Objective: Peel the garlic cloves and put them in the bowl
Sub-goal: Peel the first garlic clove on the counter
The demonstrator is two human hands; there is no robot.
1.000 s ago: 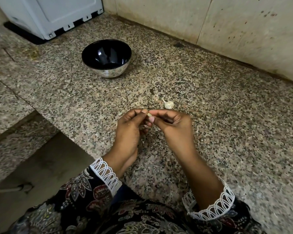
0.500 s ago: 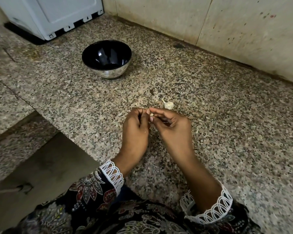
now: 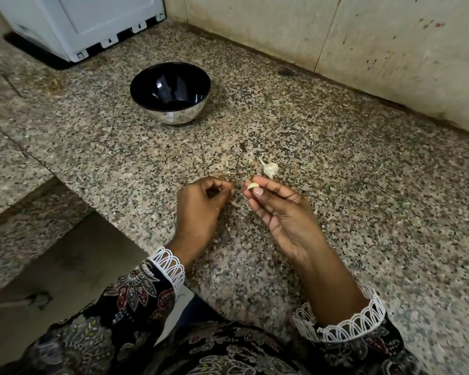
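My right hand (image 3: 279, 209) pinches a small pale garlic clove (image 3: 253, 186) between thumb and forefinger, just above the granite counter (image 3: 349, 207). My left hand (image 3: 201, 209) is a short gap to the left, fingers curled in; I cannot tell whether it holds a bit of peel. Another garlic piece with a stem (image 3: 269, 168) lies on the counter just beyond my right fingertips. A black bowl with a shiny outside (image 3: 171, 109) stands farther back and to the left; nothing shows inside it.
A white appliance (image 3: 87, 23) stands at the back left corner. A stained tiled wall (image 3: 363, 50) runs along the back. The counter steps down and drops away at the left (image 3: 52, 234). Small peel scraps (image 3: 234, 203) lie between my hands.
My hands were together working on the clove; now they have come apart, the right hand keeping the clove and the left drawn slightly leftward.
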